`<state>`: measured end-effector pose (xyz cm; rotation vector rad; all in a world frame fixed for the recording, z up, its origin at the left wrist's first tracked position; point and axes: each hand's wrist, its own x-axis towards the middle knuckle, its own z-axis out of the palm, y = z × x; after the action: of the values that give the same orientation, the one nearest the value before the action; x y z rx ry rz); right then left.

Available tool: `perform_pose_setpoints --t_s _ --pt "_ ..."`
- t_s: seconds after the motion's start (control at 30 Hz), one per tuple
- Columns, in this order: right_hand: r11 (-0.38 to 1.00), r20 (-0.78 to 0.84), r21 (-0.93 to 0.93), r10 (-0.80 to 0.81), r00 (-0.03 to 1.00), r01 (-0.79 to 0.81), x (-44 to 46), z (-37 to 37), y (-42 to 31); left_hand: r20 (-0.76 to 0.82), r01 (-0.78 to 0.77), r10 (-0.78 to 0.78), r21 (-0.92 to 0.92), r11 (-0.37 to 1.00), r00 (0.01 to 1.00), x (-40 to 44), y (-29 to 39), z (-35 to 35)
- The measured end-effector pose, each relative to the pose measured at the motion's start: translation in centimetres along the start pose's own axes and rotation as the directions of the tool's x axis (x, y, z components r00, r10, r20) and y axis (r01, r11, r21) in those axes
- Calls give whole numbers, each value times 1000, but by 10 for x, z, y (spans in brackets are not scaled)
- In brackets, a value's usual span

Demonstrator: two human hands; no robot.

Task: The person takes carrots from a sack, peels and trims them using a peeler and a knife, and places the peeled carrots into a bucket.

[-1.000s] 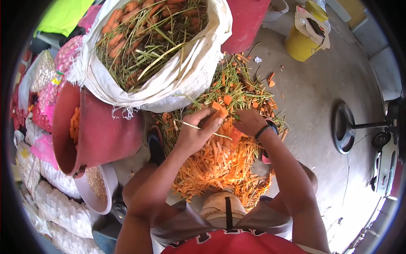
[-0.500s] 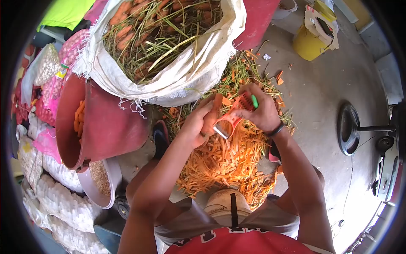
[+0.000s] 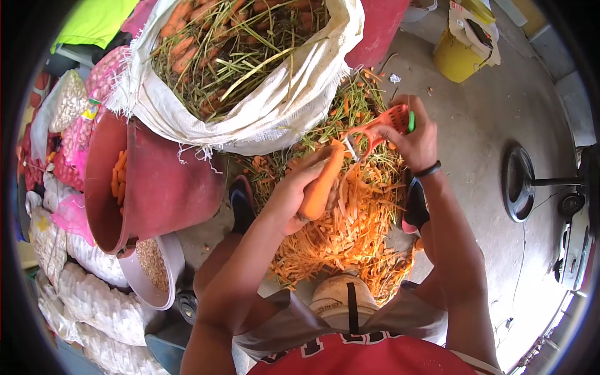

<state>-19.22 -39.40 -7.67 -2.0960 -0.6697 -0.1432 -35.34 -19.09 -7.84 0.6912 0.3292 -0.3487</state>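
Observation:
My left hand (image 3: 296,192) is wrapped round a thick orange carrot (image 3: 324,185), which slants up to the right. A red-orange peeler (image 3: 379,132) is gripped in my right hand (image 3: 415,134), its metal blade just right of the carrot's upper end and apart from it. Something green shows between the fingers of that hand. Below both hands lies a heap of orange peelings (image 3: 337,237). Beyond them, cut green stems (image 3: 356,103) and carrot bits cover the floor. A white sack (image 3: 250,125) of carrots with stems stands at the upper left.
A red tub (image 3: 172,181) at left has carrots inside. Under its edge sits a pale basin (image 3: 172,269) of small bits. Filled bags (image 3: 94,300) line the far left. A yellow bucket (image 3: 455,57) stands at upper right, a black round-based stand (image 3: 517,181) at right.
A second ago my left hand held a small cut carrot piece and a stem; now it holds a whole carrot. My right hand has lifted the peeler and moved it up and right, off the carrot.

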Motion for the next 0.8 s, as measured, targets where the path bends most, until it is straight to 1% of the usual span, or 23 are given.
perform_pose_setpoints --t_s 0.03,0.07,0.1,0.13,0.17,0.27,0.3,0.4,0.43,0.47,0.53,0.57,0.6,0.67,0.7,0.8 --pt "1000 6 19 -7 1000 6 -3 2 -7 -73 -22 20 -28 999 997 3 0 0" --pt "983 93 138 -133 987 119 -11 12 -18 -105 -52 49 -21 998 993 5 0 2" --pt "952 120 147 -286 951 268 -19 21 -30 -140 -80 77 -14 997 987 7 2 7" --pt "901 141 160 -426 894 404 -23 29 -38 -174 -101 99 -4 995 980 9 2 10" --pt "906 137 173 -410 902 385 -24 29 -44 -203 -117 118 18 993 972 10 -1 10" --pt "965 47 -13 -260 964 261 -7 12 -20 -121 9 1 85 996 993 0 2 4" --pt "987 -25 -69 -149 989 147 -1 7 -12 -207 25 6 149 989 978 -3 6 17" --pt "998 -39 64 11 999 -9 1 6 -4 -170 -27 34 47 999 985 -5 7 14" --pt "992 7 59 -108 994 107 -6 10 -17 -186 -49 56 42 998 981 -3 9 15" --pt "978 66 138 -166 984 156 -16 21 -28 -204 -70 76 37 997 976 0 10 18" --pt "906 139 104 -421 896 410 -20 26 -50 -245 -98 102 29 995 964 3 10 21" --pt "885 92 70 -465 880 460 -18 26 -45 -125 -118 129 90 989 984 0 7 11" --pt "938 95 42 -347 933 344 -16 21 -39 -139 -86 101 115 990 985 -2 5 10" --pt "976 -41 -76 -206 978 203 0 7 -17 -162 -31 57 159 987 985 -4 3 10" --pt "991 -121 -88 -115 986 105 7 3 -14 -156 -30 52 145 989 986 -4 4 8" --pt "992 -52 36 -121 991 123 -5 4 -26 -150 -38 53 99 994 987 -2 5 -4"
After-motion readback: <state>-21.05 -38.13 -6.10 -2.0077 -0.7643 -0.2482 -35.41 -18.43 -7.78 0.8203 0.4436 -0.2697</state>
